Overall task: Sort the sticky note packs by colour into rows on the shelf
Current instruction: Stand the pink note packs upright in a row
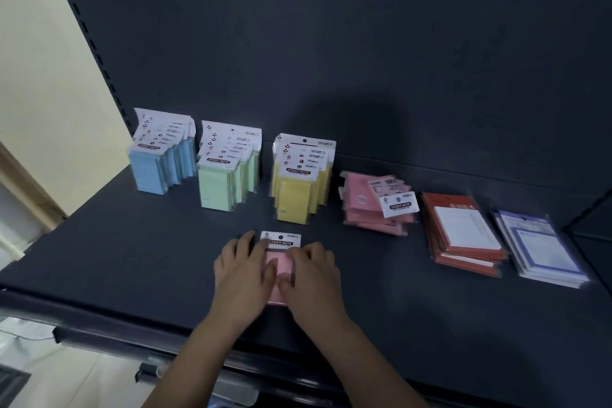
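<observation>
On the shelf (pixel 132 242), the blue row (pixel 162 162), green row (pixel 228 172) and yellow row (pixel 301 182) stand upright along the back, headers up. In front of the yellow row, near the front edge, one pink pack (pixel 280 262) lies flat. Its long axis runs front to back, with the white header pointing away from the person. The left hand (pixel 241 267) rests on its left side and the right hand (pixel 313 272) on its right, fingers fairly straight and laid over the top, pressing rather than pinching. I cannot tell if either thumb hooks under an edge. The loose pink pile (pixel 374 209) lies back and to the right of the pack, so the right hand is nearer. The pack probably has to travel that way and tip up onto its short bottom edge. Further right lie red pads (pixel 463 235) and purple pads (pixel 539 252).
</observation>
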A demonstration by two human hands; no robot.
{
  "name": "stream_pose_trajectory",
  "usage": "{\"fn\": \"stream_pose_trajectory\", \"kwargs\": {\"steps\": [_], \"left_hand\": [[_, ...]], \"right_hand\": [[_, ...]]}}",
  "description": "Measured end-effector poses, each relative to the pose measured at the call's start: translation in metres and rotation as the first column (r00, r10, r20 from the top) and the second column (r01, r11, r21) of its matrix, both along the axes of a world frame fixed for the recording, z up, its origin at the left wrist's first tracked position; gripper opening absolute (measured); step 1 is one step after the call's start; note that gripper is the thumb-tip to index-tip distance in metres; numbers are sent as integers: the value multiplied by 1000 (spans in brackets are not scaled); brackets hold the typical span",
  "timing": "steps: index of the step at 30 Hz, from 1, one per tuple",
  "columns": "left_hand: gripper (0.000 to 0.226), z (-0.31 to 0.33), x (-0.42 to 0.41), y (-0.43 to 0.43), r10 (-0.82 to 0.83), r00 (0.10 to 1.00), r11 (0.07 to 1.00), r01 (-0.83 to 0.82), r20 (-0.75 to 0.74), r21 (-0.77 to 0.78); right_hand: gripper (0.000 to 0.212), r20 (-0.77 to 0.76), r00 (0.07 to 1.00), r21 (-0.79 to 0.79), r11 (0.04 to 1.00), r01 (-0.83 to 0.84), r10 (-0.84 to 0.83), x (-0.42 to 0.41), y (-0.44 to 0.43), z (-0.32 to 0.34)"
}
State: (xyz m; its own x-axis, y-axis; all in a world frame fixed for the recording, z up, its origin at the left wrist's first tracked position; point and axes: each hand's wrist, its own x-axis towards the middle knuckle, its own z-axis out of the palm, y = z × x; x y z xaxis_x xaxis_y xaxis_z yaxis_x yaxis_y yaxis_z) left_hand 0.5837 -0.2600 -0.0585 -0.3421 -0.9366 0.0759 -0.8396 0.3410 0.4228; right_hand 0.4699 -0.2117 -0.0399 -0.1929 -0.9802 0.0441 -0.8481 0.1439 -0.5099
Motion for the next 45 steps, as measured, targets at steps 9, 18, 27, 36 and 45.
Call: {"fn": "stream_pose_trajectory", "kwargs": {"steps": [9,18,27,36,45], "left_hand": [[45,27,-61,-8,-203,945,961,141,-258,-240],[53,39,-174,-18,-251,968,923,238,-6,-304],[21,29,-168,-17,-485,761,829,242,-432,-504],[24,81,-114,-1,-249,426,964,198,-870,-179],[41,41,-27,-7,132,574,990,-31,-808,140]], "right_hand": [[26,727,615,-214,751,625,-305,-70,-1,16],[49,841,470,-129,743,657,-269,-127,10,23],[48,911,384,-130,778,615,-151,-137,22,22],[20,819,574,-374,760,532,1,-105,12,42],[28,766,636,-90,965,246,-91,-31,-10,19]]}}
